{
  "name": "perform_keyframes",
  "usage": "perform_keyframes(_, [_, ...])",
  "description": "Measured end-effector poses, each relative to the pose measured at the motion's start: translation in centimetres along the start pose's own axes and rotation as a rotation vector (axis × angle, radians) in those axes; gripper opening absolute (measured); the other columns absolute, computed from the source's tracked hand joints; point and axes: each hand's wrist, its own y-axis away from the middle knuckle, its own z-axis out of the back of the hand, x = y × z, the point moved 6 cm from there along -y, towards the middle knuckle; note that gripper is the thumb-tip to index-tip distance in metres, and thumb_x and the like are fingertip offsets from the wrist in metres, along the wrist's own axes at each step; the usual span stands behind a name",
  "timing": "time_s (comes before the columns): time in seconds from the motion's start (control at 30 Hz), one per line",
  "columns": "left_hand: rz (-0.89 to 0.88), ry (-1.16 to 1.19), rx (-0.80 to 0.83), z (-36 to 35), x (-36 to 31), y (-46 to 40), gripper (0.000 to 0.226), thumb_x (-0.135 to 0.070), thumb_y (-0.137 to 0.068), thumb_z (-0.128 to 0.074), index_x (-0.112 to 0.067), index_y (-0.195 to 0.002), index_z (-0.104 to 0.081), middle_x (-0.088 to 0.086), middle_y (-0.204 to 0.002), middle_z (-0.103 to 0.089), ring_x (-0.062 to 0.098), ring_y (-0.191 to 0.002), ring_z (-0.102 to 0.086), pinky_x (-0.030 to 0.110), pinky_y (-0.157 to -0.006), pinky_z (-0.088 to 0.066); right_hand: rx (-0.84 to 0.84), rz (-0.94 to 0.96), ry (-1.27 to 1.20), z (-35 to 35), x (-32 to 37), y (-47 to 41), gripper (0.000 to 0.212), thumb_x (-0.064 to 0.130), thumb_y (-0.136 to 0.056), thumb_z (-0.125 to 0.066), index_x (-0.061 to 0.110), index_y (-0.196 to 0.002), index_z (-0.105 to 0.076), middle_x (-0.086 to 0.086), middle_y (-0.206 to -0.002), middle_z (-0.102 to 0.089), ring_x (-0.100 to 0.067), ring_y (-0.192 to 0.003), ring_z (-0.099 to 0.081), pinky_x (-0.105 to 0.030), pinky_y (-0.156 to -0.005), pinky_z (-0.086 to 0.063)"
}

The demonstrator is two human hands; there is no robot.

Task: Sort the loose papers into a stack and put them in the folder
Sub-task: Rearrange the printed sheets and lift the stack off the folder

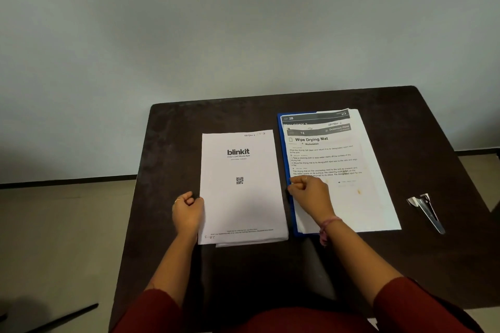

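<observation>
A stack of white papers [240, 197] topped by a "blinkit" sheet lies flat in the middle of the dark table [378, 265]. My left hand [188, 209] has curled fingers and pinches the stack's left edge. To the right lies a blue folder [281, 127] with more papers on it, a "Wipe Drying Mat" sheet [332, 159] on top. My right hand [309, 193] rests on these papers, its curled fingers pinching the left edge of the top sheet by the folder's blue border. Only a blue strip of the folder shows.
A metal clip [426, 209] lies on the table right of the folder. A pale wall stands behind the table's far edge. Beige floor shows on both sides, and a dark rod [67, 316] lies on the floor at lower left.
</observation>
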Motion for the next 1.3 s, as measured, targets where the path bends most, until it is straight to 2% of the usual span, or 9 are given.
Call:
perform_keyframes(0.13, [-0.096,-0.006,-0.098,0.4,-1.5,0.8,0.032,-0.007,-0.090,-0.056,-0.008,-0.122,-0.055,0.009,-0.123,-0.048,0.018,-0.097,-0.051,0.028,-0.087,-0.042,-0.078,-0.016,-0.049,2.8,-1.6,-0.3,0.018,0.007,-0.085,-0.063,0.011,-0.100,-0.072,-0.005,-0.099,-0.072,-0.022,-0.095,-0.066,-0.035,-0.095,-0.050])
perform_keyframes(0.37, [-0.280,0.010,-0.025,-2.8,-4.8,3.7,0.028,-0.006,-0.093,-0.052,-0.007,-0.120,-0.055,0.005,-0.120,-0.045,0.016,-0.096,-0.052,0.027,-0.089,-0.044,-0.207,-0.054,-0.099,8.0,-5.1,-0.2,0.015,0.005,-0.086,-0.063,0.012,-0.097,-0.071,-0.003,-0.094,-0.070,-0.023,-0.092,-0.064,-0.037,-0.093,-0.051])
perform_keyframes(0.57, [-0.329,0.034,0.134,-7.7,-6.6,7.0,0.026,-0.009,-0.094,-0.055,-0.015,-0.120,-0.053,0.008,-0.129,-0.051,0.019,-0.111,-0.053,0.037,-0.100,-0.047,-0.257,-0.044,-0.091,11.5,-6.6,-0.5,0.016,0.008,-0.088,-0.062,0.010,-0.102,-0.070,-0.004,-0.099,-0.070,-0.019,-0.087,-0.063,-0.029,-0.084,-0.051])
perform_keyframes(0.73, [-0.453,-0.137,0.304,-12.3,-7.9,10.6,0.038,-0.008,-0.092,-0.058,-0.013,-0.128,-0.049,0.007,-0.133,-0.044,0.009,-0.104,-0.047,0.022,-0.090,-0.042,-0.175,0.018,-0.046,13.3,-6.1,-2.5,0.024,0.007,-0.088,-0.061,0.010,-0.112,-0.066,-0.005,-0.107,-0.068,-0.018,-0.094,-0.062,-0.030,-0.089,-0.052])
perform_keyframes(0.87, [-0.618,-0.349,0.448,-16.1,-7.4,12.9,0.048,-0.019,-0.090,-0.063,-0.017,-0.134,-0.042,0.003,-0.138,-0.039,0.014,-0.121,-0.044,0.021,-0.097,-0.035,-0.107,0.114,0.045,14.6,-4.4,-4.6,0.032,0.006,-0.085,-0.067,0.008,-0.117,-0.062,-0.006,-0.109,-0.065,-0.015,-0.095,-0.058,-0.023,-0.087,-0.046])
perform_keyframes(0.97, [-0.743,-0.644,0.473,-18.6,-6.5,13.2,0.067,-0.038,-0.089,-0.062,-0.020,-0.145,-0.031,0.003,-0.152,-0.027,0.021,-0.139,-0.028,0.034,-0.110,-0.025,-0.070,0.189,0.127,15.5,-3.4,-6.5,0.038,0.007,-0.083,-0.069,0.007,-0.120,-0.059,-0.008,-0.114,-0.063,-0.013,-0.095,-0.055,-0.022,-0.087,-0.044])
perform_keyframes(1.07, [-0.772,-0.945,0.457,-20.3,-5.2,12.8,0.090,-0.066,-0.083,-0.051,-0.023,-0.152,-0.012,0.000,-0.161,0.003,0.022,-0.147,0.006,0.047,-0.117,-0.003,-0.018,0.241,0.226,15.8,-2.6,-8.6,0.045,0.009,-0.083,-0.070,0.009,-0.126,-0.056,-0.008,-0.122,-0.059,-0.017,-0.104,-0.056,-0.024,-0.092,-0.043])
perform_keyframes(1.2, [-0.838,-1.068,0.416,-21.6,-4.9,12.5,0.120,-0.095,-0.058,-0.006,-0.022,-0.152,0.005,-0.002,-0.156,0.027,0.019,-0.139,0.033,0.054,-0.111,0.012,0.036,0.298,0.350,15.8,-1.8,-11.3,0.057,0.016,-0.084,-0.070,0.011,-0.136,-0.047,-0.008,-0.138,-0.049,-0.025,-0.126,-0.047,-0.035,-0.107,-0.038])
perform_keyframes(1.3, [-0.885,-1.114,0.386,-22.2,-5.0,12.4,0.124,-0.095,-0.056,0.001,-0.018,-0.152,0.006,-0.004,-0.150,0.031,0.019,-0.136,0.036,0.054,-0.108,0.017,0.054,0.357,0.434,15.7,-1.0,-13.3,0.062,0.019,-0.085,-0.070,0.013,-0.140,-0.043,-0.008,-0.141,-0.045,-0.026,-0.130,-0.041,-0.036,-0.110,-0.034])
